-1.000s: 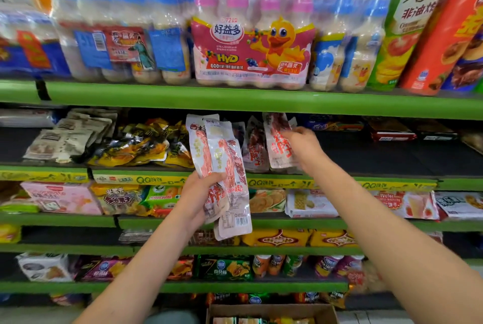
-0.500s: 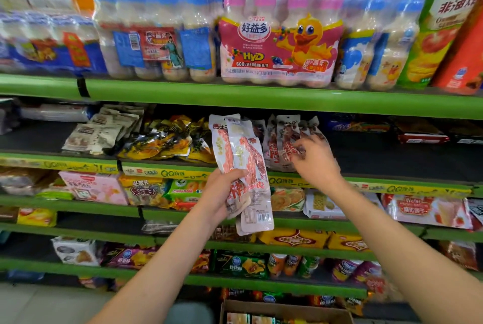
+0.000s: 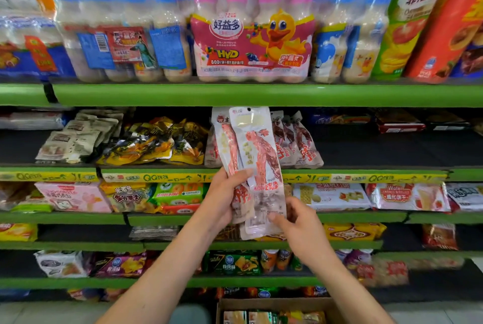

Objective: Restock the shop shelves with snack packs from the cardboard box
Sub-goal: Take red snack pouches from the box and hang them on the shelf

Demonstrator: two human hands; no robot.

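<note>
A: How many snack packs [image 3: 257,164] have you got in your left hand [image 3: 226,202]?

B: Two that you can count, fanned upright; your thumb lies across their fronts and your fingers curl behind, so you grip them low down; any further pack behind them can't be told.

A: And your right hand [image 3: 298,221]?

B: It pinches the bottom edge of the front pack, thumb on the face, fingertips behind; half a second ago it was up at the shelved packs [image 3: 295,141], so it has come down to your left hand.

A: What lies past your fingers?

B: About three of the same packs stand on the dark shelf [image 3: 379,151] just beyond your left fingertips, partly hidden by the ones you hold; left of them a heap of yellow packets [image 3: 154,143] and grey pouches [image 3: 78,138], too jumbled to count; above, one pink four-bottle drink pack [image 3: 252,44] on the green shelf edge [image 3: 261,95].

A: And the cardboard box [image 3: 277,308]?

B: Below your wrists, open; packs show inside.
</note>
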